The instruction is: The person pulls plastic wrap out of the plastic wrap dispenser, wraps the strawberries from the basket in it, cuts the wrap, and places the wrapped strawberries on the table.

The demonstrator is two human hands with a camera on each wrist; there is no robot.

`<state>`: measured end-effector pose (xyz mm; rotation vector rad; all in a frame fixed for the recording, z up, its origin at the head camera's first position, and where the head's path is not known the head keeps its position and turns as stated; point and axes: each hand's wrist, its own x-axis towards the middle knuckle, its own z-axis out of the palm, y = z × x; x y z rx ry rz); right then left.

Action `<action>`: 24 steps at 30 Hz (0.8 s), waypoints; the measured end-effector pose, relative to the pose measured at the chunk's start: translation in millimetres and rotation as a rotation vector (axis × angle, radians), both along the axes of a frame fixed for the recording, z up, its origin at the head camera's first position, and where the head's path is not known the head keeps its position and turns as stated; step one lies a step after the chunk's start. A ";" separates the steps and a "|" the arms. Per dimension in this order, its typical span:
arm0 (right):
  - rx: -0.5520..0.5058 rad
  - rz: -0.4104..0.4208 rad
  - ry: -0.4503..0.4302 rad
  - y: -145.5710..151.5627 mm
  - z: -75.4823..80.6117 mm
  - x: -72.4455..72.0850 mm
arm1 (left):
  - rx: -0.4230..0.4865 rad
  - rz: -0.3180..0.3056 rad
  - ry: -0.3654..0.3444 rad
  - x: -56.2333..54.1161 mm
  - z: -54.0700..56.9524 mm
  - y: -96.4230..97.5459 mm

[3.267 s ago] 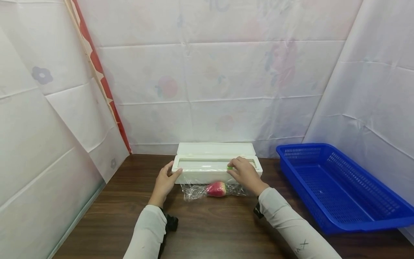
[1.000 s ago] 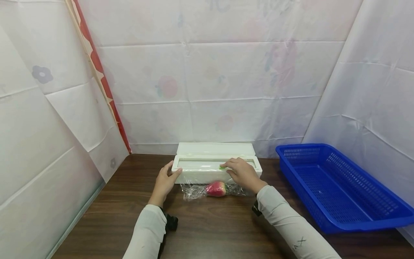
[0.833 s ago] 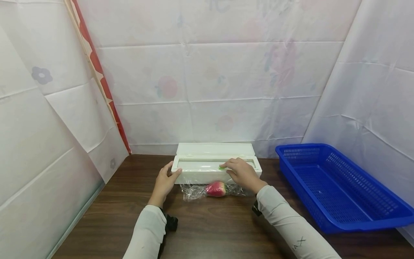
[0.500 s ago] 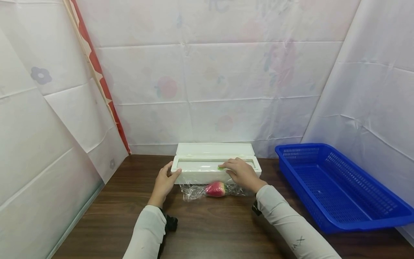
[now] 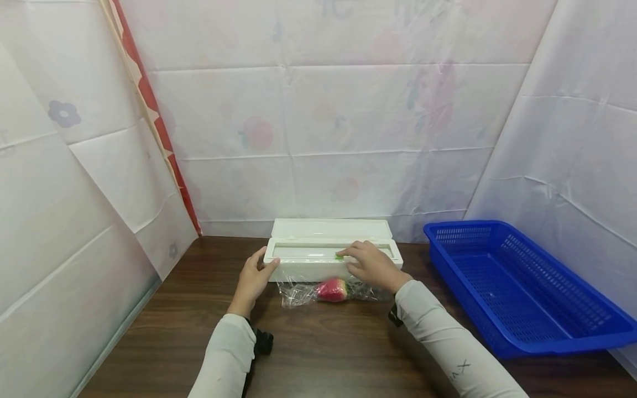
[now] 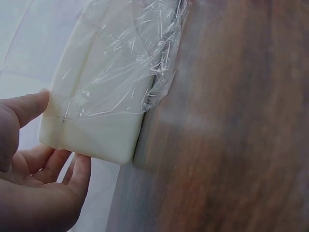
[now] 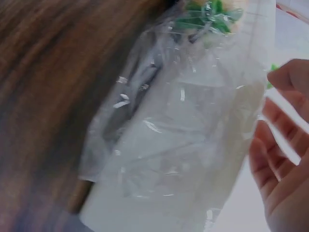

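A white cling film dispenser (image 5: pixel 318 271) stands with its lid (image 5: pixel 332 228) raised at the back. My left hand (image 5: pixel 252 283) grips its left end, thumb on the top front edge and fingers around the end face in the left wrist view. Clear film (image 6: pixel 116 63) hangs down the front onto the table and covers a red strawberry-like fruit (image 5: pixel 332 290); its green leaves (image 7: pixel 210 18) show in the right wrist view. A fingertip of my right hand (image 5: pixel 375 268) touches a small green slider (image 5: pixel 339 257) on the dispenser's front rim; the thumb is apart from it.
A blue plastic basket (image 5: pixel 527 309) stands on the right of the brown wooden table (image 5: pixel 318 354). Close behind the dispenser rises a white printed sheet (image 5: pixel 323 138), with more sheeting on both sides.
Over the last few seconds my right hand and the green slider have moved a short way left along the dispenser, and the thumb has come away from the slider. My left hand has stayed put.
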<state>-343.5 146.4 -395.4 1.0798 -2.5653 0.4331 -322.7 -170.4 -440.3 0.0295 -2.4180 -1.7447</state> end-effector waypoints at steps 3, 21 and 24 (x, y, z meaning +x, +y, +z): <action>-0.029 -0.020 -0.016 -3.5 2.9 1.7 | 0.001 0.000 0.000 0.0 0.1 0.1; -0.177 -0.141 0.034 -33.0 -2.9 3.5 | -0.013 0.023 0.004 -0.6 -0.8 1.6; -0.166 -0.162 0.022 -34.5 -2.1 3.4 | -0.012 0.026 0.014 -1.3 0.1 1.8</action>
